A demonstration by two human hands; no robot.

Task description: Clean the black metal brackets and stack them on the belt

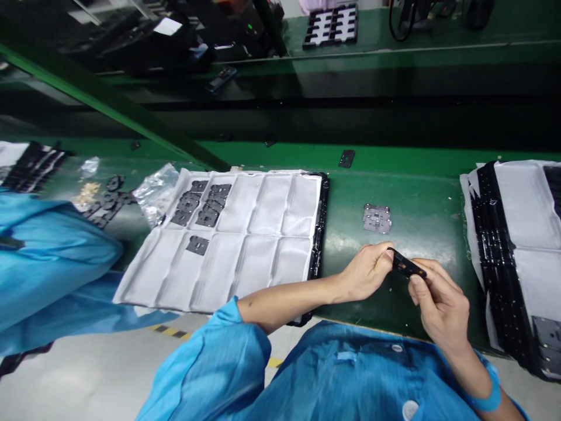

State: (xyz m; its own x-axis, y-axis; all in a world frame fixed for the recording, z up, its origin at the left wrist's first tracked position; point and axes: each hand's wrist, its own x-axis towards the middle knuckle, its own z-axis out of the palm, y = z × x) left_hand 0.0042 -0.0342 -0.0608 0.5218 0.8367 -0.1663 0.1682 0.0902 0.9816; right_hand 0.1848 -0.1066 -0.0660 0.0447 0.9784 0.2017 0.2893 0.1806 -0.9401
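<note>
Between my two hands is a small black plastic plate (407, 266) with cut-outs, tilted above the green bench. My left hand (370, 270) pinches its left end between thumb and fingers. At its right end, my right hand (440, 301) grips it with the thumb in front and the fingers behind. Just beyond my hands, several similar flat grey-black plates (377, 218) lie together on the bench. To the left, a white-lined compartment tray (258, 266) holds more dark plates (213, 204) in its upper left compartments and a single one (198, 245) lower down.
Another lined tray stack (504, 234) stands on the right. One dark plate (346, 158) lies near the bench's back edge. A clear plastic bag (158, 190) and loose dark parts (109, 202) lie left, beside a co-worker's blue sleeve (56, 245). A green beam (118, 111) slants overhead.
</note>
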